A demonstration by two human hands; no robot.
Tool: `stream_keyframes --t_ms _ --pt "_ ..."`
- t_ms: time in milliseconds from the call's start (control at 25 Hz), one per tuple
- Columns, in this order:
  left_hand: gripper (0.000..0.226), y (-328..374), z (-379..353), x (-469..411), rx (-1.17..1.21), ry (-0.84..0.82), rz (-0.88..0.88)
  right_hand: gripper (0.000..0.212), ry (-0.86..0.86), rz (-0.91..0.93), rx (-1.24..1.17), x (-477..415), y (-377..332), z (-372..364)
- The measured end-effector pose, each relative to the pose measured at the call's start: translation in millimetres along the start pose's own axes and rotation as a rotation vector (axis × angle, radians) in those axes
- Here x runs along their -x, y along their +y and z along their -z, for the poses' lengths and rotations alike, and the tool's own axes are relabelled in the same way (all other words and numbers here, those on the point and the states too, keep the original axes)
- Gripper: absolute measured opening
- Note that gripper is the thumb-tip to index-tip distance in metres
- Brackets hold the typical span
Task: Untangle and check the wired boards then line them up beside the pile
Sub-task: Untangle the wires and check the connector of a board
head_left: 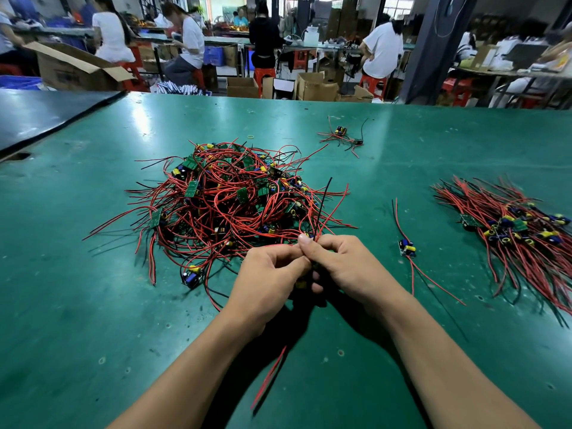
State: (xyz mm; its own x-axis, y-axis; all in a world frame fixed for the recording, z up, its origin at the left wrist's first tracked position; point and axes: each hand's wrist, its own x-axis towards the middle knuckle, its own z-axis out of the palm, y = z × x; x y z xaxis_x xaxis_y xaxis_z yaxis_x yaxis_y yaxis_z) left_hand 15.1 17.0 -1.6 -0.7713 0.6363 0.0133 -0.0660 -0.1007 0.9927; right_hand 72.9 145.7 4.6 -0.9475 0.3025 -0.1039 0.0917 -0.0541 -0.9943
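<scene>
left hand (269,274) and right hand (346,267) are pressed together over the table (93,305), both curled and pinching one board (301,284), which is mostly hidden between the palms; the yellow bit under the fingers seems to be part of it. its black wire (322,207) rises toward 12 o'clock and its red ends (269,376) hang toward 6. the pile (229,199) lies at 11 o'clock of the hands. a lone board (407,247) rests at 3 o'clock, a lined-up bundle (510,230) beyond it, and a small cluster (340,134) far off at 1 o'clock.

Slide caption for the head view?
Left hand and right hand grip a red-and-black wired board before the tangled pile on green table.
</scene>
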Motion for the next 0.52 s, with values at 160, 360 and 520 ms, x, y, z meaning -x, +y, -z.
stream_keyframes --t_ms 160,360,520 --pt "0.013 2 2 0 0.05 -0.029 0.054 0.04 0.121 0.011 -0.066 -4 2 -1" --pt "0.011 4 3 4 -0.016 -0.145 0.059 0.052 0.338 -0.038 -0.383 -13 -13 15" --pt "0.011 4 3 3 -0.053 -0.156 0.038 0.054 0.225 -0.095 -0.843 -11 -20 25"
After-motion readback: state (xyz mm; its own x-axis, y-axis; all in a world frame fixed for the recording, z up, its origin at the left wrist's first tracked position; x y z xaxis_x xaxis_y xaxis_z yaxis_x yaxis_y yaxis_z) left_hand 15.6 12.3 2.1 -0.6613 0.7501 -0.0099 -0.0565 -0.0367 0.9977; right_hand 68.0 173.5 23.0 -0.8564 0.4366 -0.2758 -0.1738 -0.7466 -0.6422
